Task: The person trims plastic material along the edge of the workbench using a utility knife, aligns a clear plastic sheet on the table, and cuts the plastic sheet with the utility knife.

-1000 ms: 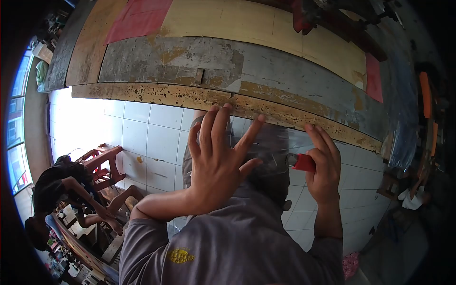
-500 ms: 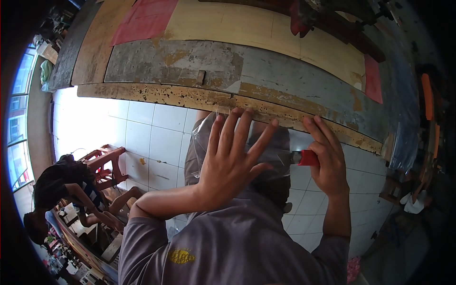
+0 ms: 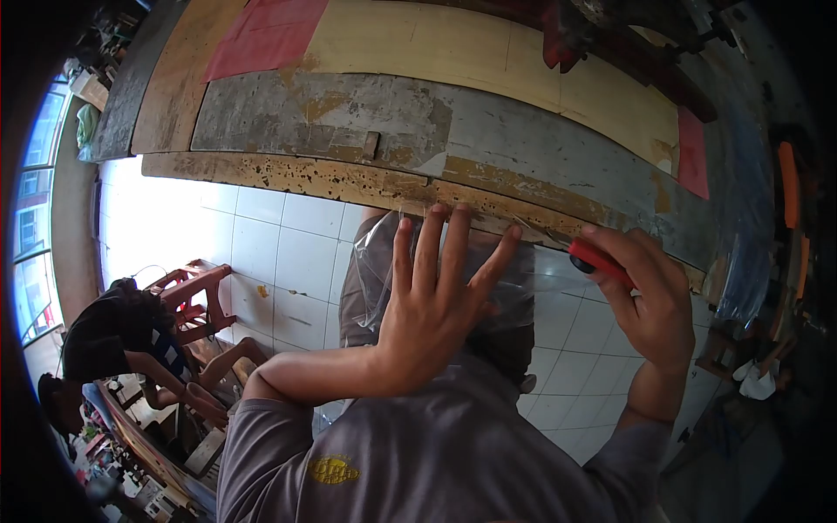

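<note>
My left hand (image 3: 440, 296) has its fingers spread, the tips resting at the front edge of a worn wooden strip (image 3: 331, 181). Under and around it, clear plastic film (image 3: 370, 261) hangs from that edge over my lap. My right hand (image 3: 649, 288) is wrapped round a red-handled tool (image 3: 602, 263) with a black end. A thin piece extends from the tool along the strip, too small to make out clearly. The tool is to the right of my left fingertips, at the strip's edge.
Behind the strip lies a scratched grey board (image 3: 523, 131) with yellow sheet (image 3: 436, 44) beyond it. A dark red metal fixture (image 3: 628, 52) stands at the back right. A person (image 3: 113, 336) sits at the left near a red stool (image 3: 200, 301). Plastic film (image 3: 745, 253) hangs at the right.
My right hand has moved right and turned the red-handled tool up to the strip's edge. My left hand first shifted right with the film, then stayed nearly in place.
</note>
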### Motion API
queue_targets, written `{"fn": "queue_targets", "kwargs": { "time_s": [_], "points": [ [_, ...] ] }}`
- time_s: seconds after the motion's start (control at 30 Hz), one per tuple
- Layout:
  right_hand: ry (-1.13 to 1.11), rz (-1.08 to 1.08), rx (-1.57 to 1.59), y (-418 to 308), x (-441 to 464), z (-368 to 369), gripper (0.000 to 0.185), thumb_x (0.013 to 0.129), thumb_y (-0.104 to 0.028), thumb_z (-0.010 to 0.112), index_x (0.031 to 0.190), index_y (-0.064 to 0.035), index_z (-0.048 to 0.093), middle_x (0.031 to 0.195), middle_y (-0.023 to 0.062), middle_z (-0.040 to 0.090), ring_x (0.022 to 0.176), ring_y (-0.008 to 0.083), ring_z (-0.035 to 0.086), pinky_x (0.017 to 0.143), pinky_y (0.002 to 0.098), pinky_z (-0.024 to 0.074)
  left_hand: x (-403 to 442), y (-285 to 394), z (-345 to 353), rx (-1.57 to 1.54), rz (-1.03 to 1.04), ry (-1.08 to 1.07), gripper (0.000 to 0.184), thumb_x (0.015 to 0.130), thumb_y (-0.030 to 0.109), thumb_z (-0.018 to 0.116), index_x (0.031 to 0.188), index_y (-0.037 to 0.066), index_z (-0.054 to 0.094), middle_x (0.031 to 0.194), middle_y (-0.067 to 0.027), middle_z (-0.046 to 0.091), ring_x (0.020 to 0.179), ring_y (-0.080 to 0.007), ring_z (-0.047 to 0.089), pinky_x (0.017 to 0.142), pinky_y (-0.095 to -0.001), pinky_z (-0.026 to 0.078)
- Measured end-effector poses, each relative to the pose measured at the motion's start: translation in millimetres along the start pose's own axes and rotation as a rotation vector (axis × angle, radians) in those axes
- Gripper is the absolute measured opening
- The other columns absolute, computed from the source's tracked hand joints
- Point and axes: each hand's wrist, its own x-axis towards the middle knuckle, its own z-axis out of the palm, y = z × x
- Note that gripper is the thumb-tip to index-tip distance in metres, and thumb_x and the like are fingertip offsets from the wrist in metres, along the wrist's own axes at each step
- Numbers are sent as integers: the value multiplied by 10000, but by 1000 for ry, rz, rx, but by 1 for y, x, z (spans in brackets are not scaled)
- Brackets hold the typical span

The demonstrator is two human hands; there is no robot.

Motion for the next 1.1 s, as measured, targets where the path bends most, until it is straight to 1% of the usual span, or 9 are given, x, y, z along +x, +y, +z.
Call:
{"fn": "queue_targets", "kwargs": {
  "time_s": [0.07, 0.17, 0.27, 0.37, 0.67, 0.77, 0.87, 0.97, 1.1],
  "points": [
    [-100, 38, -41, -1, 7, -4, 535, 852, -87, 811, 1376, -108, 703, 884, 97, 689, 694, 231, 695, 616, 389, 569, 1, 1, 0, 5, -8, 0, 1086, 636, 457, 911, 1613, 309, 460, 1559, -252, 394, 1439, -463, 417, 1164, -640, 402],
    [-193, 42, -75, 1, 14, -7, 475, 884, -174, 802, 1348, -127, 715, 870, 86, 699, 675, 228, 699, 599, 390, 567, 1, 1, 2, 20, -15, 3, 1131, 605, 454, 924, 1621, 322, 447, 1553, -248, 401, 1429, -454, 431, 1155, -633, 416],
    [-278, 22, -156, 7, 19, -13, 475, 887, -205, 801, 1346, -122, 714, 888, 83, 714, 695, 234, 712, 591, 381, 565, 1, 0, 4, 48, -14, 16, 1159, 581, 462, 930, 1625, 338, 441, 1541, -242, 413, 1420, -443, 441, 1145, -626, 432],
    [-257, 20, -138, 10, 20, -11, 466, 895, -222, 795, 1343, -120, 715, 894, 80, 722, 691, 245, 714, 583, 375, 560, 1, 1, 5, 66, -13, 26, 1163, 570, 470, 931, 1621, 351, 447, 1530, -234, 424, 1414, -434, 447, 1142, -622, 441],
    [-246, -19, -133, 8, 26, -11, 442, 891, -213, 802, 1309, -95, 722, 909, 83, 732, 673, 240, 714, 571, 364, 556, 1, 1, 7, 94, -14, 37, 1147, 559, 496, 925, 1603, 363, 471, 1524, -226, 431, 1409, -426, 451, 1136, -620, 455],
    [-282, -2, -158, 4, 28, -15, 440, 888, -211, 805, 1303, -89, 723, 899, 83, 726, 668, 239, 711, 572, 365, 554, 1, 1, 8, 106, -13, 43, 1149, 553, 505, 923, 1600, 366, 473, 1516, -222, 435, 1405, -426, 455, 1133, -619, 459],
    [-297, 15, -157, 3, 29, -16, 439, 885, -214, 807, 1296, -86, 723, 884, 83, 719, 663, 250, 705, 575, 373, 552, 1, 1, 10, 119, -12, 53, 1146, 551, 510, 920, 1598, 369, 476, 1507, -219, 440, 1400, -424, 459, 1130, -619, 461],
    [-291, -15, -181, 3, 30, -16, 435, 881, -212, 811, 1285, -77, 722, 875, 83, 713, 661, 263, 702, 578, 378, 552, 1, 1, 10, 122, -12, 57, 1142, 552, 512, 918, 1596, 371, 477, 1502, -215, 444, 1396, -421, 465, 1129, -617, 463],
    [-321, 12, -186, -2, 32, -19, 405, 886, -183, 809, 1260, -56, 720, 880, 95, 719, 682, 272, 716, 590, 380, 561, 2, 2, 10, 120, -22, 60, 1141, 556, 509, 918, 1598, 373, 475, 1502, -211, 445, 1393, -415, 471, 1130, -617, 462]
  ]
}}
